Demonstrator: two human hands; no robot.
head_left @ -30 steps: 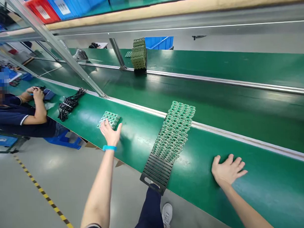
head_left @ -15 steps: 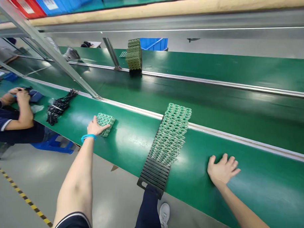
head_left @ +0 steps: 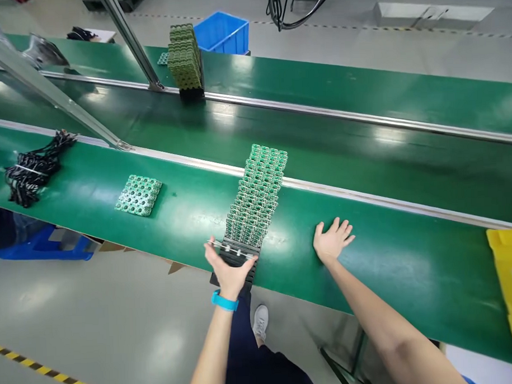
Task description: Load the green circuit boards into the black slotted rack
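Left hand (head_left: 228, 271), lower centre of the frame, is at the near end of the black slotted rack (head_left: 235, 264), fingers spread and half open, a thin circuit board panel (head_left: 231, 249) seen edge-on across the fingertips; looks pinched by its edges, probably to keep fingers off the parts, but I can't tell how firm the hold is. The rack lies across the near green table (head_left: 410, 276), near end overhanging the front edge, far end reaching the metal rail; that puts the empty slots right at the body. Rest of the rack is filled with green boards (head_left: 258, 194) standing on edge in a row, centre of the frame, kept apart by the slots so they don't rub. Right hand (head_left: 331, 241), just right of centre, lies flat on the table, palm down, fingers splayed, holding nothing; reads as a brace for the lean forward. One separate board panel (head_left: 139, 194) lies flat on the same table at centre left, well apart from the rack. Bundle of black cables (head_left: 32, 169) at the far left edge. Second loaded rack (head_left: 185, 63) stands on the far table, upper left, blue bin (head_left: 223, 32) behind it. Yellow bin (head_left: 511, 278) at the right edge.
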